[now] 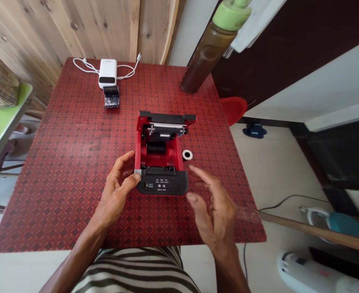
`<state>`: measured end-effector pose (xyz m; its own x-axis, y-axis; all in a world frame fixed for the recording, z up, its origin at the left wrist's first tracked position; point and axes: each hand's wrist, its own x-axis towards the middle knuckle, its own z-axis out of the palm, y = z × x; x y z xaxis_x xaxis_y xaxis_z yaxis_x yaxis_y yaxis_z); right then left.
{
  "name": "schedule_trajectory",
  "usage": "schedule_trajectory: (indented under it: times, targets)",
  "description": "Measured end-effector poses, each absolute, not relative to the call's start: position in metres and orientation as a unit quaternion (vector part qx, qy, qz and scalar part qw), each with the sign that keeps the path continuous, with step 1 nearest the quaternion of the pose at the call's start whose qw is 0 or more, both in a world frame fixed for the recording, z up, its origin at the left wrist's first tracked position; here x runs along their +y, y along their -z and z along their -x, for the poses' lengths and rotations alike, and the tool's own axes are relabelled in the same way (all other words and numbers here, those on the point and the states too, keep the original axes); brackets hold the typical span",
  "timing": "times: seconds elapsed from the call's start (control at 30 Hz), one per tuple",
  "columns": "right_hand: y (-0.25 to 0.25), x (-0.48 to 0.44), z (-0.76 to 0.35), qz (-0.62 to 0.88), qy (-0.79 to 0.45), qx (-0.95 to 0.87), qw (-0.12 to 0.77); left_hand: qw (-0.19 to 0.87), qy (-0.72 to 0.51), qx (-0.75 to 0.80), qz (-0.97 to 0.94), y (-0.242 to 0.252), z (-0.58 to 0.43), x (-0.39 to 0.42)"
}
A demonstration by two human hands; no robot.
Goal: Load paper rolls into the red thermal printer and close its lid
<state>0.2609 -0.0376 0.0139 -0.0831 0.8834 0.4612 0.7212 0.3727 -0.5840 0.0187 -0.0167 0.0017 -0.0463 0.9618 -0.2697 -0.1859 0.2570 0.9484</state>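
A small red-and-black label printer [163, 182] stands on the table with its lid [167, 119] raised at the back. Inside its red bay lies a black roll [156, 147]. My left hand [118, 187] grips the printer's front left corner, thumb on the top edge and fingers along the side. Just off the front right corner hovers my right hand [214, 207], thumb and fingers apart, nothing between them. A small roll with a white rim and dark centre [187, 155] sits against the printer's right side.
On the red patterned table [75, 171], a white power bank [107, 72] with a white cable lies at the back left, a crumpled black wrapper [111, 97] before it. A tall brown bottle [208, 53] with a green cap stands at the back right.
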Motion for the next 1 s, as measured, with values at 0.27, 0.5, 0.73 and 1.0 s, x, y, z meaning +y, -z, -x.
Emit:
schedule_trajectory:
  times: [0.27,0.5,0.73,1.0]
  targets:
    - [-0.037,0.038,-0.236,0.522,-0.051,-0.775,0.353,0.592,-0.498,0.499,-0.390,0.000,-0.016,-0.016]
    - [-0.031,0.044,-0.226,0.576,-0.205,-0.676,0.412,0.599,-0.502,0.488,-0.390,0.000,-0.015,-0.016]
    - [-0.033,0.042,-0.229,0.554,-0.169,-0.722,0.380,0.603,-0.497,0.491,-0.386,0.000,-0.015,-0.016]
    - [-0.071,0.067,-0.197,0.505,-0.097,-0.857,-0.024,0.588,-0.506,0.483,-0.407,0.007,-0.013,-0.017]
